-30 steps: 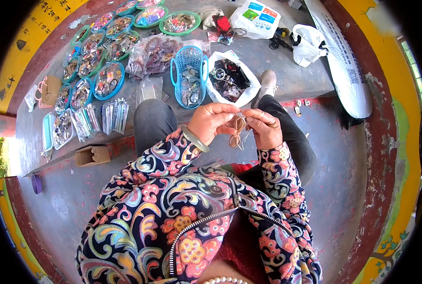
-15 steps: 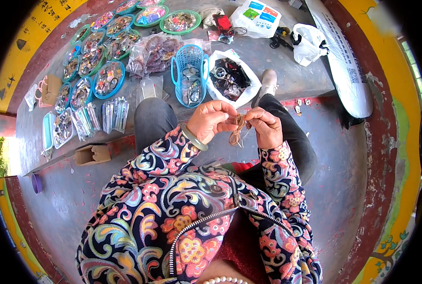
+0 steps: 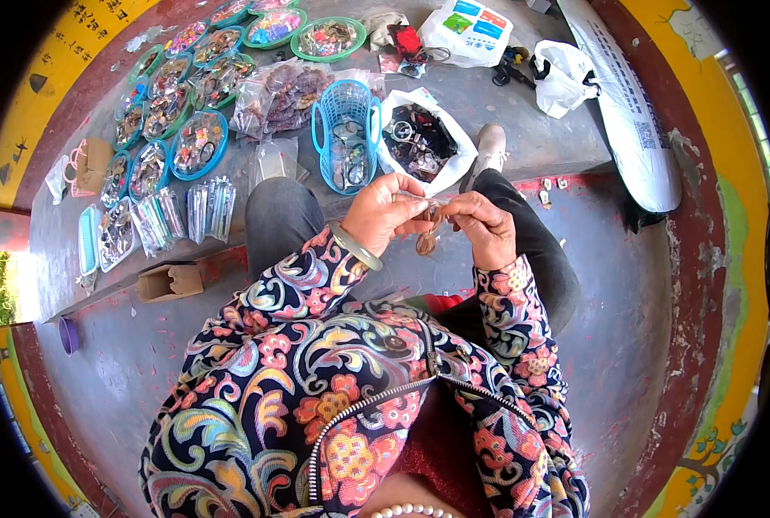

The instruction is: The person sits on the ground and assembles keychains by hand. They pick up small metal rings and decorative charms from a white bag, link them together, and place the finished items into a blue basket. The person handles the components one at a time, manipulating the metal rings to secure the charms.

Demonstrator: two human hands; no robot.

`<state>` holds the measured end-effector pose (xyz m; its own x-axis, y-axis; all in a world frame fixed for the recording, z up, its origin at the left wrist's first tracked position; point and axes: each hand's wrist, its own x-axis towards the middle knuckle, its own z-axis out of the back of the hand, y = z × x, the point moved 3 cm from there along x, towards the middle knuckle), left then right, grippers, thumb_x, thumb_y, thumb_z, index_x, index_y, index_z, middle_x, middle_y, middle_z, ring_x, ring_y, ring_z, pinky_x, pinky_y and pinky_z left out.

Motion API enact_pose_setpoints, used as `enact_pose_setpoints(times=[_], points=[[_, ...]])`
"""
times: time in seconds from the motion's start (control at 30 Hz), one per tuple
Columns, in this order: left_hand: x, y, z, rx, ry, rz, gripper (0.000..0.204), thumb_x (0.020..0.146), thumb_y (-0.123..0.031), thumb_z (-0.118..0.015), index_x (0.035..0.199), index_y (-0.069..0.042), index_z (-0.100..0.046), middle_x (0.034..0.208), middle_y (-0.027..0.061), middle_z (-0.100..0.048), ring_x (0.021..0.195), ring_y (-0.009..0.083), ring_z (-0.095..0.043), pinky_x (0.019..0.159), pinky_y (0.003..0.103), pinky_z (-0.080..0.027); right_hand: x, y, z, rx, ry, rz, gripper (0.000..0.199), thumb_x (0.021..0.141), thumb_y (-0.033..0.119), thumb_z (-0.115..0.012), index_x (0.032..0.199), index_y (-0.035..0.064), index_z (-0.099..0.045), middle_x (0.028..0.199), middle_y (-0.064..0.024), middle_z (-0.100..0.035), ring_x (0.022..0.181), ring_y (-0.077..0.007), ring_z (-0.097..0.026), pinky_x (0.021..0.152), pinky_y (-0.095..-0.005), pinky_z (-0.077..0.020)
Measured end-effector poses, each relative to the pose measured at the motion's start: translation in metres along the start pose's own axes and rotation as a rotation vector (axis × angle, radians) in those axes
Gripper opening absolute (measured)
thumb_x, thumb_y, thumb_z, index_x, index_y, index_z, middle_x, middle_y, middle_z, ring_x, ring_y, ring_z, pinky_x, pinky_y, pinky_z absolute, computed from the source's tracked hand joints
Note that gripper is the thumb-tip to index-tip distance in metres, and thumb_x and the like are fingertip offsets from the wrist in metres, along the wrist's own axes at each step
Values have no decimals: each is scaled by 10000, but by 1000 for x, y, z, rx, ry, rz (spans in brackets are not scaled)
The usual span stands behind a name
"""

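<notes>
A small bundle of thin brown cord point(image 3: 426, 243), looped and partly blurred, hangs between my hands above my lap. My left hand point(image 3: 386, 216), with a pale bangle at its wrist, pinches the upper part of the cord between thumb and fingers. From the other side my right hand point(image 3: 484, 226) closes thumb and forefinger on the same bundle, near the left fingertips. Just beyond the hands stand a white bag point(image 3: 464, 162) of dark mixed trinkets and a blue plastic basket point(image 3: 320, 138) with small items at its bottom.
Several round trays point(image 3: 224, 142) of small trinkets fill the raised platform at the left. Packs of pens point(image 3: 210, 210) lie near its edge, above an open cardboard box point(image 3: 170, 282). Clear bags point(image 3: 272, 95) sit mid-platform; white plastic bags point(image 3: 566, 79) stand at the far right.
Both hands stay close together with the cord. The bundle's hanging loops have shifted slightly, and the fingers have turned a little around its top.
</notes>
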<state>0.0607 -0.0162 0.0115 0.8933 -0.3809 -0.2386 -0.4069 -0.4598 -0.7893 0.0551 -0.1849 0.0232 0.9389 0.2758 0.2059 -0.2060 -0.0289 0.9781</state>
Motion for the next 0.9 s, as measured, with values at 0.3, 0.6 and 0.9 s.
enact_pose_setpoints(times=[0.3, 0.6, 0.9], points=[[-2, -6, -4, 210, 3, -158, 169, 856, -45, -494, 1020, -24, -457, 926, 93, -582, 829, 137, -593, 694, 254, -514, 3, -9, 3, 128, -116, -216, 271, 861, 279, -537, 892, 18, -603, 743, -7, -593, 701, -78, -531, 616, -215, -413], [-7, -3, -11, 184, 67, -88, 177, 877, -74, -462, 1048, -30, -449, 941, 82, -578, 832, 137, -588, 676, 243, -507, -1, -2, -3, -62, -37, -16, 158, 839, 164, -579, 753, 32, -596, 664, 5, -551, 588, -62, -457, 516, -215, -366], [-9, -3, -14, 57, 71, -48, 182, 878, -83, -461, 1054, -36, -455, 934, 74, -575, 794, 123, -589, 635, 221, -506, -3, 3, -1, -128, -67, 61, 157, 843, 144, -565, 750, 23, -599, 656, -12, -542, 558, -79, -457, 494, -224, -366]])
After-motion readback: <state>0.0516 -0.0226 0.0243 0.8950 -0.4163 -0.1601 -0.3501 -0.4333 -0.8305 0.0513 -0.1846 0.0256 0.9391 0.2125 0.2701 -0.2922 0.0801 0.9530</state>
